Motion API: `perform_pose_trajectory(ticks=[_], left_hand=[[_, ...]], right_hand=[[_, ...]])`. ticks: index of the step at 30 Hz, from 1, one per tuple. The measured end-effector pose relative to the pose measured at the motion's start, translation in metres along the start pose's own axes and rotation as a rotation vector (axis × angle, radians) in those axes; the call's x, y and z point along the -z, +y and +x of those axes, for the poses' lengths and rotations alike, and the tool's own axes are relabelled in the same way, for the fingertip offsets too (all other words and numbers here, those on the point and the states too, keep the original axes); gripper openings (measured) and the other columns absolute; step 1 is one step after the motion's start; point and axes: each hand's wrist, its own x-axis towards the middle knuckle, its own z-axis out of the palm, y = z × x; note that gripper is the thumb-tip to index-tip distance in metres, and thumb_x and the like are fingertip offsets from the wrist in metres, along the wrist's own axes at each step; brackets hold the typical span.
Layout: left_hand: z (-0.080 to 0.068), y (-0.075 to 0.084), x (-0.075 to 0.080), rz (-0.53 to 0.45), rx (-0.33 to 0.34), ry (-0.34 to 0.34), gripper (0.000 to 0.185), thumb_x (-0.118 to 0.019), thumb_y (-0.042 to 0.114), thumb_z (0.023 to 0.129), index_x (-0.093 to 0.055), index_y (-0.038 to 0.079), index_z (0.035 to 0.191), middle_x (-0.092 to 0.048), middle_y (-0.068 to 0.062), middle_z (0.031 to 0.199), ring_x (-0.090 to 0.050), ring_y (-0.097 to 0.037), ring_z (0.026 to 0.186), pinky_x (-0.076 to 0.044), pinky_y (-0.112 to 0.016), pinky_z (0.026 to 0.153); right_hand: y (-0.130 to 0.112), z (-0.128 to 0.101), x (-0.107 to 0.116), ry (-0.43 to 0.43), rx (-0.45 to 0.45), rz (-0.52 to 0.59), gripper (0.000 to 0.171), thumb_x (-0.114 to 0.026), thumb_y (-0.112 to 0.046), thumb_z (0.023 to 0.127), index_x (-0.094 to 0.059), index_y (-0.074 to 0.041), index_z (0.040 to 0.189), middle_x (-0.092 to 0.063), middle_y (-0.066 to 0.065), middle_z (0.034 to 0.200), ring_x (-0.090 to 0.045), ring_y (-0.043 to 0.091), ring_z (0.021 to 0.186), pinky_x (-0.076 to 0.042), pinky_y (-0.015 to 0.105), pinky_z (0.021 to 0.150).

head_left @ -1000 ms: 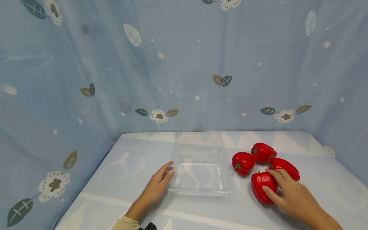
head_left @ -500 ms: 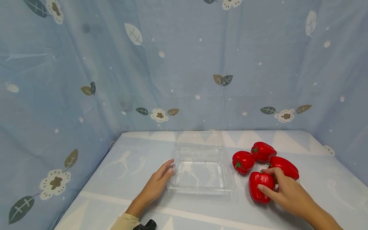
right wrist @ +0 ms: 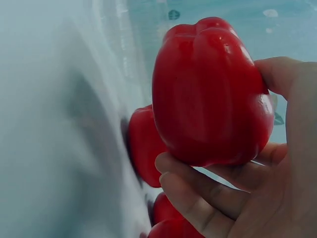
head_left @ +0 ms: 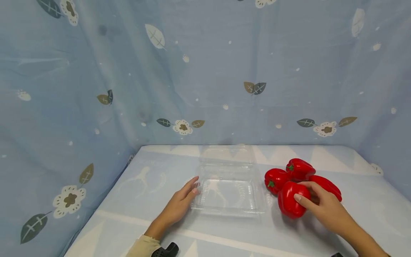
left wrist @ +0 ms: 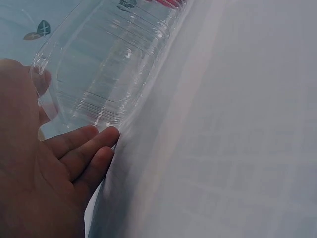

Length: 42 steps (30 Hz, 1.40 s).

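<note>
A red bell pepper (right wrist: 210,94) is held between the thumb and fingers of my right hand (head_left: 327,207). It is raised off the table, its shadow below it in the head view. Close behind it are a pepper with its green stem toward me (head_left: 275,180), another farther back (head_left: 300,169) and one partly hidden by my right hand (head_left: 327,186). My left hand (head_left: 179,203) touches the left side of a clear plastic clamshell box (head_left: 229,208), whose lid (head_left: 226,154) lies folded back. In the left wrist view its fingers (left wrist: 91,156) extend fairly straight against the box wall.
A pale blue and white patterned cloth covers the table (head_left: 128,210). Blue curtains (head_left: 208,71) with leaf and flower prints hang behind and at the sides. A black device (head_left: 165,250) sits at my left wrist beside a beige sleeve (head_left: 143,246).
My right hand has tightened its hold on the near pepper and lifted it off the table, tilting it. The left hand stays at the box. The head view has shifted slightly.
</note>
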Motion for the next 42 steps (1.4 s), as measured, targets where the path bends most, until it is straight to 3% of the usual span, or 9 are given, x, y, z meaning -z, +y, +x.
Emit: perform_pose_trajectory(ticks=[8,13,19,27,36,42], left_hand=[[0.000,0.000,-0.002,0.019,-0.020,0.006,0.051,-0.041,0.051,0.098,-0.031,0.037,0.147,-0.047,-0.004,0.143,-0.043,-0.021,0.130,-0.035,-0.048,0.106],[0.001,0.000,-0.001,0.039,-0.015,0.029,0.050,-0.042,0.053,0.097,-0.033,0.041,0.145,-0.049,-0.002,0.141,-0.046,-0.020,0.128,-0.036,-0.047,0.105],[-0.002,-0.003,-0.001,0.019,-0.003,0.026,0.048,-0.043,0.042,0.100,-0.034,0.034,0.147,-0.047,-0.003,0.142,-0.044,-0.021,0.130,-0.035,-0.049,0.106],[0.000,-0.002,-0.002,0.037,-0.019,0.040,0.047,-0.045,0.040,0.100,-0.036,0.035,0.146,-0.050,-0.004,0.140,-0.046,-0.020,0.127,-0.036,-0.047,0.105],[-0.001,-0.008,-0.003,0.000,-0.009,0.015,0.045,-0.043,0.038,0.101,-0.033,0.041,0.145,-0.047,-0.003,0.142,-0.043,-0.020,0.130,-0.034,-0.049,0.106],[0.000,-0.006,-0.003,0.030,-0.006,0.046,0.046,-0.045,0.042,0.100,-0.035,0.038,0.145,-0.050,-0.002,0.140,-0.045,-0.020,0.129,-0.034,-0.048,0.106]], right_hand=[[-0.009,0.011,0.008,0.038,0.062,0.094,0.053,-0.064,-0.034,0.091,-0.045,-0.002,0.129,-0.058,0.019,0.116,-0.064,0.027,0.093,-0.058,0.035,0.065],[-0.015,0.023,0.007,0.043,0.044,0.178,0.053,-0.059,-0.035,0.094,-0.040,-0.002,0.131,-0.055,0.020,0.119,-0.061,0.020,0.085,-0.056,0.034,0.060],[-0.020,0.037,0.001,0.029,0.072,0.297,0.057,-0.053,-0.035,0.097,-0.031,-0.004,0.140,-0.052,0.023,0.127,-0.063,0.019,0.085,-0.057,0.031,0.067],[-0.029,0.043,0.003,0.043,0.109,0.297,0.058,-0.051,-0.035,0.098,-0.030,-0.010,0.147,-0.052,0.021,0.129,-0.065,0.019,0.088,-0.056,0.027,0.072],[-0.042,0.052,0.000,-0.023,0.066,0.378,0.063,-0.053,-0.041,0.096,-0.024,-0.029,0.151,-0.039,0.017,0.142,-0.055,0.037,0.112,-0.055,0.041,0.081],[-0.048,0.060,-0.004,-0.034,0.064,0.403,0.067,-0.055,-0.044,0.094,-0.022,-0.031,0.152,-0.037,0.017,0.145,-0.054,0.038,0.113,-0.053,0.048,0.084]])
